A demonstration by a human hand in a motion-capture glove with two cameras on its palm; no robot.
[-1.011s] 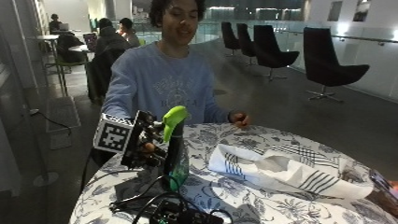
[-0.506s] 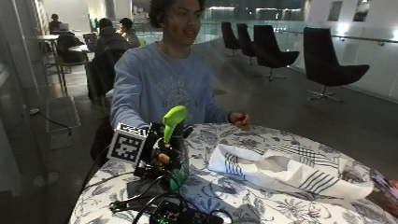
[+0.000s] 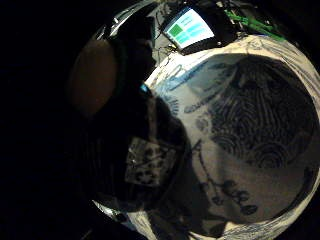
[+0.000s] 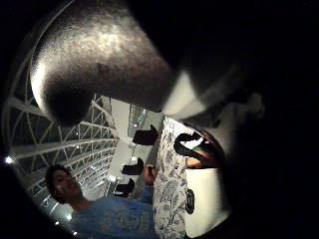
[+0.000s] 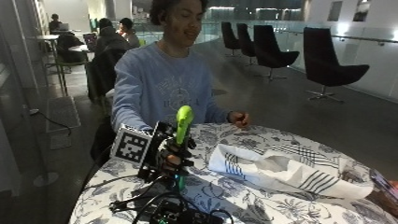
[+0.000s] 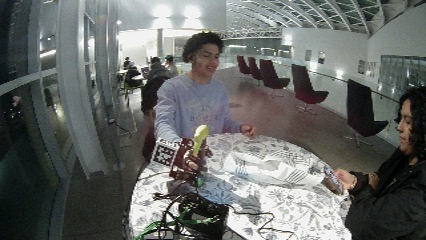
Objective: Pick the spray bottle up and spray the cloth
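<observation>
Gloved, the right hand (image 5: 169, 156) has its fingers curled round the neck of the spray bottle (image 5: 182, 135), holding it upright above the near edge of the counter (image 5: 249, 196), with the lime-green spray head (image 5: 184, 120) sticking up above the knuckles and a strip of the darker green body showing below the hand. Across the counter the bare left hand (image 5: 238, 118) rests at the far edge in a loose fist. A white cloth (image 5: 283, 170) with dark stripes lies crumpled on the patterned counter top, well apart from the bottle and off to the person's left. From the little-finger side of the palm the dark bottle body (image 3: 135, 160) fills the space next to the hand, with the leaf-patterned counter (image 3: 250, 130) below
</observation>
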